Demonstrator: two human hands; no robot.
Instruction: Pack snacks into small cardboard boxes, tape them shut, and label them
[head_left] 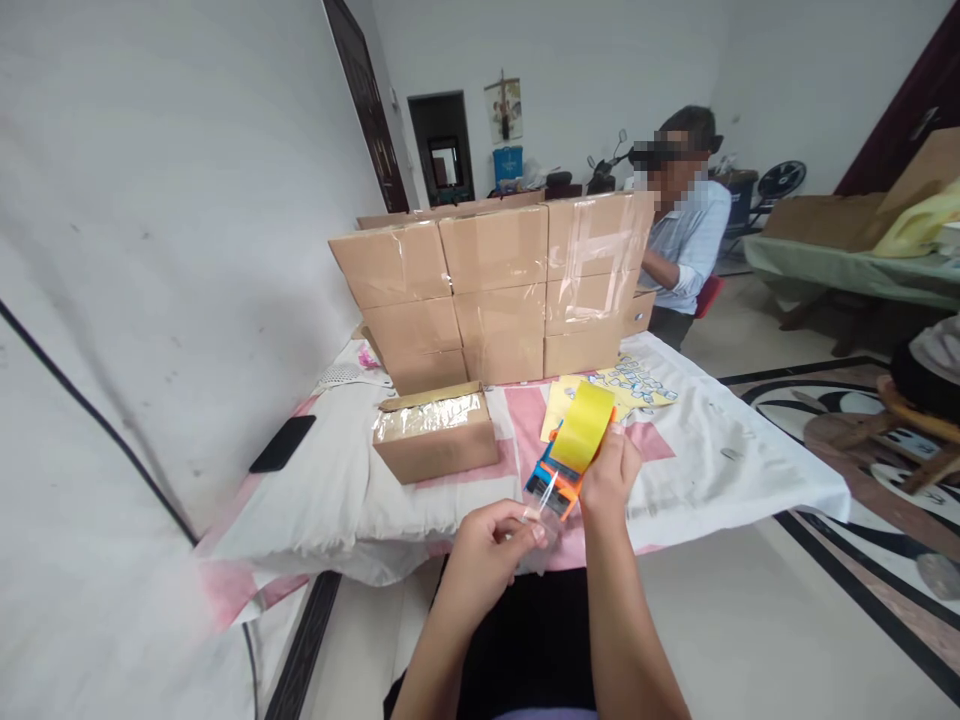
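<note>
Head cam had a black phone (283,444) at far left on the cloth (337,500), then a small carton (439,455) sitting just in front of the stacked cartons (499,250). I'd guess it was light and stiffish, best gripped by its sides, off the shiny top. Next came the left hand (491,545), fingertips pinched together on the clear tape (552,528): likely floppy, clingy stuff, best held by its very end. Right of that, over the table's near edge, the tape dispenser (571,488) was clamped in the right hand (613,472); looked rigid and fairly light, best held round the body, clear of the cutting end.
</note>
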